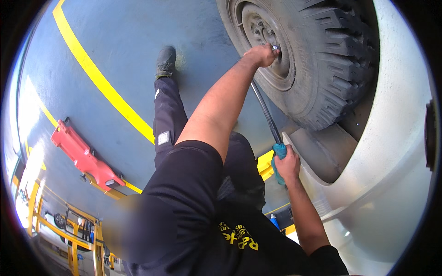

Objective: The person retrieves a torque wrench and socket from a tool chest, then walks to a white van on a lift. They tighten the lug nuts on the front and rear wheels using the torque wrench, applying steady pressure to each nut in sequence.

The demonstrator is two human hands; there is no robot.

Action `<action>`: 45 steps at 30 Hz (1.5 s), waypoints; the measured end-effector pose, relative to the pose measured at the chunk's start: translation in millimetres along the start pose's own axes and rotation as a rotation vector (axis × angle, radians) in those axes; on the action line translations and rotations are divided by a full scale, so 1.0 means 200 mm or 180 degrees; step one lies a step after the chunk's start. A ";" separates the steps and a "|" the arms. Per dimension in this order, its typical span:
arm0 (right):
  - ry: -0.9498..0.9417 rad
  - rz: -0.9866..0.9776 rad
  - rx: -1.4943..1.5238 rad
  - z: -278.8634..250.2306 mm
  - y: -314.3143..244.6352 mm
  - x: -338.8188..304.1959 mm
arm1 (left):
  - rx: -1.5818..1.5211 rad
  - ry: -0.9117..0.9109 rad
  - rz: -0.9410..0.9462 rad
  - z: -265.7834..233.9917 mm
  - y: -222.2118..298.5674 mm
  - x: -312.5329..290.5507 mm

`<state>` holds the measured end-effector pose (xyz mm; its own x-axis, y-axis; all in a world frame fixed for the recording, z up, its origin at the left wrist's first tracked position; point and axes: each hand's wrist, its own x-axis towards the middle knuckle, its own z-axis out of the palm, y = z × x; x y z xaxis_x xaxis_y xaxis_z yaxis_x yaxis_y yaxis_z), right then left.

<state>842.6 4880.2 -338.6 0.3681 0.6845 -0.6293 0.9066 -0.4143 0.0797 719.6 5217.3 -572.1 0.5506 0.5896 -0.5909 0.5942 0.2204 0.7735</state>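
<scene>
A long-handled wheel wrench [264, 106] runs from the hub of a large off-road wheel [301, 78] down toward me. At its upper end my left hand [262, 55] is closed around the head, close to the wheel nuts [263, 31]. A bit of shiny metal shows beyond the fingers; whether it sits on a nut is hidden. My right hand [288, 165] grips the lower end of the handle, with a teal cloth [278, 152] wrapped between palm and bar.
White bodywork [398, 152] curves around the wheel on the right. A red creeper board [85, 156] lies on the blue-grey floor [115, 41] at the left, near a yellow line [94, 73]. Yellow metal frames [69, 221] stand at the lower left.
</scene>
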 end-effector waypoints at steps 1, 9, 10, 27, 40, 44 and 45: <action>0.0048 0.0050 -0.0043 0.04 0.01 0.00 | 0.0083 0.0034 -0.0008 -0.01 0.04 -0.02; 0.0023 0.0091 -0.0009 -0.01 -0.02 0.04 | 0.0046 0.0062 0.0056 -0.06 0.03 0.01; 0.0015 0.0107 -0.0048 0.00 0.00 0.03 | 0.0050 0.0149 0.0090 -0.03 0.03 0.01; 0.0487 -0.0149 -0.0011 0.27 0.08 0.13 | 0.0128 0.0078 0.0143 -0.08 0.01 0.00; 0.0739 -0.0261 0.0020 0.44 0.15 0.25 | 0.0132 0.0339 -0.0007 -0.03 -0.02 0.04; 0.0703 -0.0179 0.0091 0.52 0.20 0.22 | 0.0053 0.0143 -0.0113 0.00 0.04 -0.04; 0.0672 -0.0187 0.0088 0.51 0.19 0.22 | 0.0028 0.0152 -0.0048 -0.01 0.01 -0.03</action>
<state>872.3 4834.2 -442.4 0.3524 0.8170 -0.4563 0.9229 -0.3844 0.0245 715.1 5215.8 -566.6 0.5130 0.6226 -0.5909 0.6076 0.2228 0.7623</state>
